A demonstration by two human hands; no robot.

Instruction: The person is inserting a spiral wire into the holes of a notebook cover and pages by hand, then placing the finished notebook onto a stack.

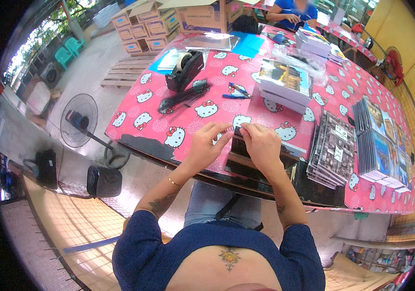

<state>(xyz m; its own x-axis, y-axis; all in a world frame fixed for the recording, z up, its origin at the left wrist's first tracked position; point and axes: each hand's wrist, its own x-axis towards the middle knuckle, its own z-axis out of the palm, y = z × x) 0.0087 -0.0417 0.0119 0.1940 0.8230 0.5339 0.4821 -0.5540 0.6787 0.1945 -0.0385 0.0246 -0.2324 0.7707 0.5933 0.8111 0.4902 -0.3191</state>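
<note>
At the table's near edge lies a dark-covered booklet (246, 162), partly hidden under my right forearm. My right hand (262, 144) is closed on its upper left corner, thumb and finger pinching the edge. My left hand (209, 141) sits just left of that corner, its thumb and index finger drawn together at a thin binding coil (229, 130) that sticks out past the edge. The fingertips cover the exact point of contact. Beyond my hands are blue-handled pliers (236, 96), and a pile of loose black binding coils (185, 98) is to the left.
A black tape dispenser (185, 71) stands at the far left. Stacked books (285, 85) lie ahead; spiral-bound notebooks (331, 149) and more bound stacks (381, 145) are at right. Cartons (202, 17) stand behind. A person (292, 13) sits across the table. A fan (79, 120) stands left.
</note>
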